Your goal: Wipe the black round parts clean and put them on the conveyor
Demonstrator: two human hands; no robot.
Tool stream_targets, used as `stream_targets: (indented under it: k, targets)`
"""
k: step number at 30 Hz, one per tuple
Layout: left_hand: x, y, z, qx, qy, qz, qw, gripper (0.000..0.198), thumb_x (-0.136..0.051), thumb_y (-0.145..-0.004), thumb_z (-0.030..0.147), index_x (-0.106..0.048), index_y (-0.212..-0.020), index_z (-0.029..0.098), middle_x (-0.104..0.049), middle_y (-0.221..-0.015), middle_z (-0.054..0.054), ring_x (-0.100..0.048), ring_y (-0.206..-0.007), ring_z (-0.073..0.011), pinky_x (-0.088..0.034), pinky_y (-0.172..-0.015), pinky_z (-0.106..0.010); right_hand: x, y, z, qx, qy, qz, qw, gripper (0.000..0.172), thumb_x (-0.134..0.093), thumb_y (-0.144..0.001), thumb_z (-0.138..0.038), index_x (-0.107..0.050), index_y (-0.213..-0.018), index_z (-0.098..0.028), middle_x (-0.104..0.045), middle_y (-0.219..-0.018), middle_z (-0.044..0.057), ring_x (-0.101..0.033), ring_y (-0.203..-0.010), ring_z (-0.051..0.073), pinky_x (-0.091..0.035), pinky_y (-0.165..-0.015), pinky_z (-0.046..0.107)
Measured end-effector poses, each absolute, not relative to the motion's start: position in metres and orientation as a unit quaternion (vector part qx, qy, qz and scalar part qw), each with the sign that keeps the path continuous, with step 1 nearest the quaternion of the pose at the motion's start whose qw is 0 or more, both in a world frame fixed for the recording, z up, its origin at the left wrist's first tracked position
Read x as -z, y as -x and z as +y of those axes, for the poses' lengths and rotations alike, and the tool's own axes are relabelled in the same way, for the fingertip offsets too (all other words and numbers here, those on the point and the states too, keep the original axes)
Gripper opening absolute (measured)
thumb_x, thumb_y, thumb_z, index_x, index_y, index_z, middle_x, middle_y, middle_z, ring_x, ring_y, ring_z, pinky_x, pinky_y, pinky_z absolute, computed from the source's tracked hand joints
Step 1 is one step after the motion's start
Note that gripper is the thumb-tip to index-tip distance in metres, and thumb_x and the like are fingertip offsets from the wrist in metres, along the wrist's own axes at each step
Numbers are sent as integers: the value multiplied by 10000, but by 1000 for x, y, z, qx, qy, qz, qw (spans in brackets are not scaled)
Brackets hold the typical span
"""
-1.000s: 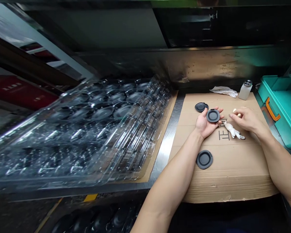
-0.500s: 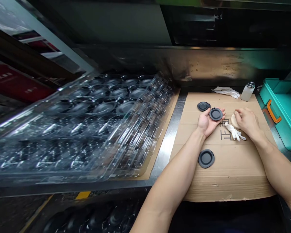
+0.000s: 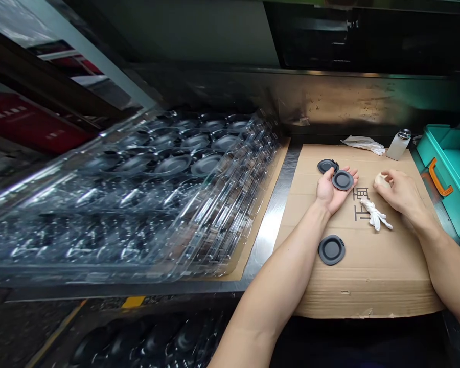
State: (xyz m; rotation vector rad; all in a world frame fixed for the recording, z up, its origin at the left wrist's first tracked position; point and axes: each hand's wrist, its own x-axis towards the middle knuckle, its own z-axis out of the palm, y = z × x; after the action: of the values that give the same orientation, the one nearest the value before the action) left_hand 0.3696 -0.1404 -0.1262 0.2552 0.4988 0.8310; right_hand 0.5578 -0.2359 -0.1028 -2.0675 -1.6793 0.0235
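Cradling a black disc [image 3: 342,180] on the upturned left hand [image 3: 331,189], with fingers curled loosely under its rim and nothing clamped across the top. Seemingly held that way to keep the hollow face up, level and in plain view. Resting the back of that hand on the cardboard [image 3: 368,286], probably for steadiness.

Pinching a pale lump [image 3: 381,180] in the right hand [image 3: 400,193], knuckles up, closed lightly round it with thumb and forefingers. Poised just right of the disc but apart from it. Cannot tell what the lump is made of.

Lying just below the right hand, crumpled and within easy reach: a white glove [image 3: 375,217]. Lying flat on the cardboard at the far left of the held disc, touching it or nearly so: a second disc [image 3: 327,165]. Set well apart, nearer the body and beside the left forearm: a third disc [image 3: 331,250], hollow side up. Perhaps separated from the far one on purpose, though impossible to say.

Working on cardboard rather than the bare steel bench [image 3: 270,225], likely to spare the parts from scratches. Stacked at the left and tilted: clear trays [image 3: 157,204] with more dark discs in their pockets. Pushed to the far edge, out of the way: a cloth [image 3: 364,144] and a small bottle [image 3: 400,144]. Standing at the right: a teal bin [image 3: 450,168].
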Motion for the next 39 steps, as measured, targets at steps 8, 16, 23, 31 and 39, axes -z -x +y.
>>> stream_targets:
  k: [8,16,23,31,39]
  targets:
    - [129,-382,-153,-378,-167,228,882,386,-361,-1068,369,-693,-1072,172,-753,-1025,-97,-714,-1067,-241,-525,-1060,-417,123,-498,-226,-12,650,-649,395,286,-680,-904,-419,-689,-1101,-212,-636,-1167,124,-633,-1029,256,-532,-894,374]
    - [130,-385,-155,-379,-178,229,879,380,-371,-1063,327,-689,-1164,145,-770,-1127,-117,-709,-1150,-249,-490,-1123,-405,133,-485,-228,-1,671,-666,327,444,-583,-936,-316,-612,-1364,-200,-604,-1228,162,-615,-1062,294,-535,-887,398]
    - [129,-386,-158,-366,-193,218,884,473,-323,-1079,372,-686,-1227,107,-750,-1240,-158,-688,-1224,-263,-474,-1141,-402,128,-486,-221,1,699,-655,288,383,-559,-934,-289,-685,-1280,-186,-592,-1181,162,-600,-1038,294,-524,-904,407]
    - [132,-384,-158,-372,-196,218,881,437,-332,-1086,347,-690,-1211,129,-770,-1189,-136,-697,-1198,-241,-507,-1108,-405,129,-505,-212,6,696,-645,316,393,-575,-905,-273,-683,-1275,-194,-597,-1153,146,-584,-1091,297,-505,-971,416]
    - [130,-383,-154,-385,-186,189,884,440,-327,-1075,334,-685,-1237,137,-764,-1204,-139,-674,-1243,-260,-508,-1103,-440,121,-518,-221,-55,651,-632,417,610,-653,-712,-255,-569,-1311,-168,-604,-1203,144,-605,-1128,292,-527,-980,421]
